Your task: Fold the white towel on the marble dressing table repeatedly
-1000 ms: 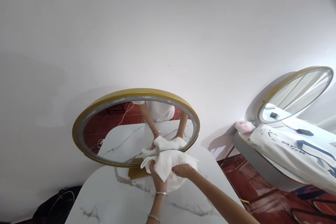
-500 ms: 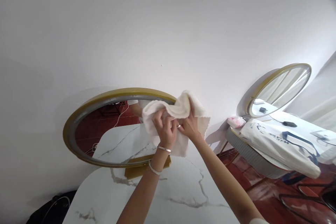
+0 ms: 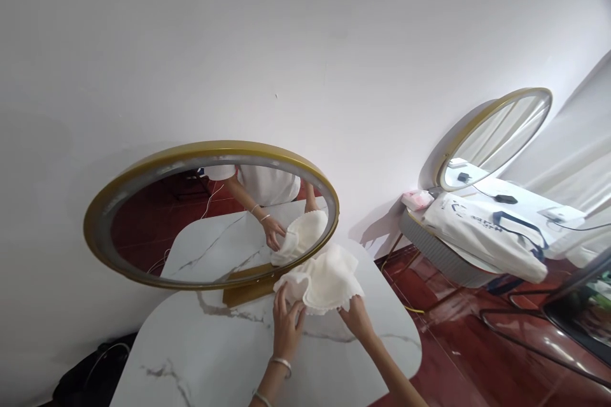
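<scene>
A white cloth [image 3: 329, 276] with a scalloped edge lies crumpled low over the marble-patterned table [image 3: 200, 356], beside the lower right rim of an oval, gold-framed mirror [image 3: 157, 235]. My left hand [image 3: 287, 321], a bracelet at its wrist, grips the cloth's left end between thumb and fingers. At the cloth's lower right corner, my right hand [image 3: 356, 320] pinches the edge. The mirror stands on a gold base [image 3: 243, 292] and reflects the cloth, the tabletop and both arms.
To the right, a second table holds another gold-framed mirror [image 3: 499, 140], a white printed bag [image 3: 482, 238], a pink tissue pack [image 3: 417, 199] and a black adapter [image 3: 506, 199]. A dark chair [image 3: 585, 311] stands at the right edge. A black bag [image 3: 95, 369] sits lower left.
Both hands have lowered the cloth from in front of the mirror's right side to the tabletop. The hands have moved apart, and the cloth is spread wider. The view has shifted slightly.
</scene>
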Demonstrator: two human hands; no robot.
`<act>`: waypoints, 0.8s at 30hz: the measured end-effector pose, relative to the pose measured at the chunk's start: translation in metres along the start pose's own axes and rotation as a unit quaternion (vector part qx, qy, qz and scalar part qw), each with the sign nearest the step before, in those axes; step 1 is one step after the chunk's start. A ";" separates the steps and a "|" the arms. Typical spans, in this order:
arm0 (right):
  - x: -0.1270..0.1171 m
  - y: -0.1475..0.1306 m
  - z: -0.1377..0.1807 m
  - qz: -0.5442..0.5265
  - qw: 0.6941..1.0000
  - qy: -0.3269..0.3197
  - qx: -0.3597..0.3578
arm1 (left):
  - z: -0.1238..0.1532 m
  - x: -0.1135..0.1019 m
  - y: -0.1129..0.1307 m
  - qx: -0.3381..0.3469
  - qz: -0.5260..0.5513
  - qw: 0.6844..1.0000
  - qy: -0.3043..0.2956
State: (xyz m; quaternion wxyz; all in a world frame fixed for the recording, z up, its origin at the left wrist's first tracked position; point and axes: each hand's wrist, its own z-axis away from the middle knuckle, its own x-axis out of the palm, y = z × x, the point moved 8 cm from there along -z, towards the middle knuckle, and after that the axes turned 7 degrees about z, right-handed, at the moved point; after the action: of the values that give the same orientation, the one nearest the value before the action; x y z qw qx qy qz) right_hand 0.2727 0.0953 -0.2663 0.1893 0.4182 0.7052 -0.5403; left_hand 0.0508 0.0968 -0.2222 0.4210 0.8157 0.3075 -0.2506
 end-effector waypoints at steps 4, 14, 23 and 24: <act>-0.031 0.015 -0.015 -0.076 0.990 0.074 0.090 | -0.006 -0.016 -0.016 -0.059 0.041 0.996 0.057; -0.092 -0.005 -0.016 -0.031 0.994 -0.106 -0.024 | -0.042 -0.018 0.008 -0.096 0.188 0.959 -0.187; -0.192 -0.013 0.053 -0.137 0.973 -0.174 0.064 | 0.066 -0.102 0.034 -0.308 0.286 0.884 -0.206; -0.206 -0.016 0.054 -0.154 0.973 -0.151 0.079 | 0.069 -0.111 0.039 -0.320 0.303 0.876 -0.198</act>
State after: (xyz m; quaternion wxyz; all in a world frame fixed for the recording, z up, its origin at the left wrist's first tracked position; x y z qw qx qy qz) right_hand 0.3691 -0.0350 -0.1277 0.1745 0.2313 0.6794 -0.6741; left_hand -0.0073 -0.0115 -0.1631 0.7666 0.6229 0.0197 -0.1547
